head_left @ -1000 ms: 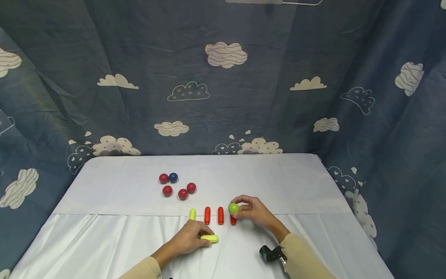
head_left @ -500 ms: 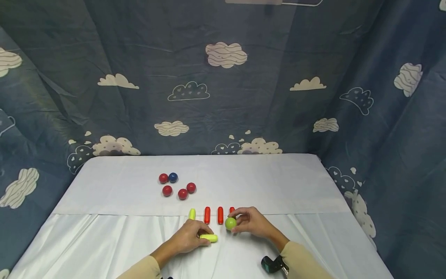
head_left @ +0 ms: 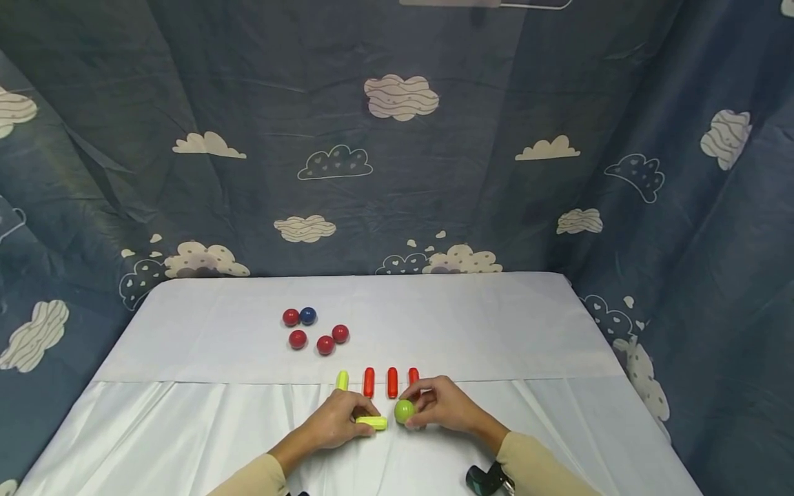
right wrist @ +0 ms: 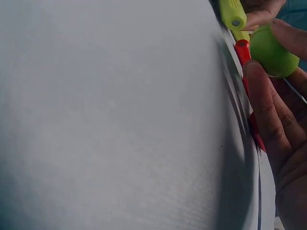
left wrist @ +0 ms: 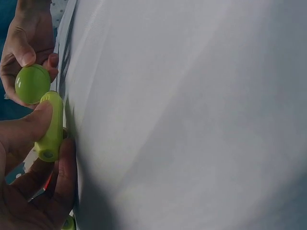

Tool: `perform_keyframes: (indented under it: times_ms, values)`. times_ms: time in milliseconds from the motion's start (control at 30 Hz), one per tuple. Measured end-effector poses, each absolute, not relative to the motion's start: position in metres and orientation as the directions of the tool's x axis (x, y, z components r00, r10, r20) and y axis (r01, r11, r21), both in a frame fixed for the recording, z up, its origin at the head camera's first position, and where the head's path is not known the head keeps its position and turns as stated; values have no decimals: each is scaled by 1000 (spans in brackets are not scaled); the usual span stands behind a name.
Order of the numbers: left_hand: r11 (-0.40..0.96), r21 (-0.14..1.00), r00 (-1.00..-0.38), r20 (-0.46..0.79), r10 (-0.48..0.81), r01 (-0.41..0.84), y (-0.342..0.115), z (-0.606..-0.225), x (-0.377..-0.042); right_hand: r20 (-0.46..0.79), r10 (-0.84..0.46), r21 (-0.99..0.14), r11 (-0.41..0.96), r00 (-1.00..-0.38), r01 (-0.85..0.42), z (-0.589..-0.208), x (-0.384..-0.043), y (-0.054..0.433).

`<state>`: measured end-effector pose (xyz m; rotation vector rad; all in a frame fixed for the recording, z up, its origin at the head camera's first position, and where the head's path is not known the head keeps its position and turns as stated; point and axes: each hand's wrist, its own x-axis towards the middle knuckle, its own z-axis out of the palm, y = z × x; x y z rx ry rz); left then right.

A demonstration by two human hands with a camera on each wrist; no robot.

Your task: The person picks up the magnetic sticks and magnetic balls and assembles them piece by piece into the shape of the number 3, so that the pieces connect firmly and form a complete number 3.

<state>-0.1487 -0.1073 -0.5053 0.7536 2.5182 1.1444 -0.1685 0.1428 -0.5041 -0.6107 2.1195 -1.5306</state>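
Observation:
My left hand [head_left: 338, 419] pinches a short yellow-green toy stick [head_left: 375, 423] between thumb and fingers; a grey disc shows in its end [left wrist: 47, 154]. My right hand [head_left: 448, 408] holds a green ball [head_left: 404, 412] by thumb and fingertips. In the head view the ball is just right of the stick's free end, with a small gap. From the left wrist, ball and stick end overlap. Behind the hands lie three red sticks [head_left: 369, 383] and, left of them, another yellow-green stick [head_left: 342, 380], partly hidden by my left hand.
Farther back on the white-covered table [head_left: 484, 317] lie several red balls [head_left: 298, 339] and one blue ball [head_left: 307, 316]. A dark blue curtain with clouds [head_left: 459, 172] hangs behind the table and at its sides. A black device [head_left: 484, 480] sits by my right sleeve.
My right hand has brought the green ball nearer to me and leftward, from over the rightmost red stick to beside the yellow-green stick. My left hand has stayed nearly still.

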Motion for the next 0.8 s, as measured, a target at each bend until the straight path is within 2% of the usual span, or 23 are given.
perform_keyframes:
  times_ms: [800]
  values:
    - [540,770,-830,-26,557,339,-108,-508,-149,-10,-656,-932,280,-755,-232,-514,-169,136]
